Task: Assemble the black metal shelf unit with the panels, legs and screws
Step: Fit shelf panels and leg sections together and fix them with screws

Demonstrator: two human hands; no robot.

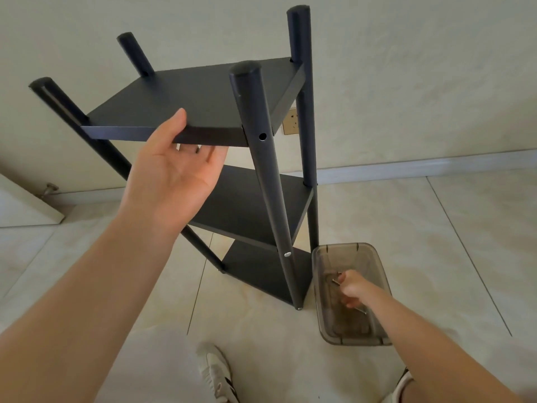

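My left hand (174, 167) is at the centre left of the frame, holding the front edge of the top panel (186, 103) of the black shelf unit (232, 170): my thumb lies flat on the upper face and my fingers curl under the edge, palm turned up toward me. My right hand (353, 289) is at the lower right, reaching down into a smoky clear plastic box (322, 286) on the floor tiles, fingers curled around a thin metal tool (361, 311); one end pokes out below my hand and another bit shows above it. The shelf unit stands in the middle of the frame, just left of the box and tilted toward me. I count three panels, top, middle (250, 210) and bottom (261, 269), and four legs rising past the top panel. The nearest leg (261, 170) has one open screw hole (262, 137) beside the top panel, one silver screw head (287, 254) lower down, and another at its foot. My one white shoe (216, 373) shows at the bottom centre. A wall socket (291, 122) sits behind the unit.
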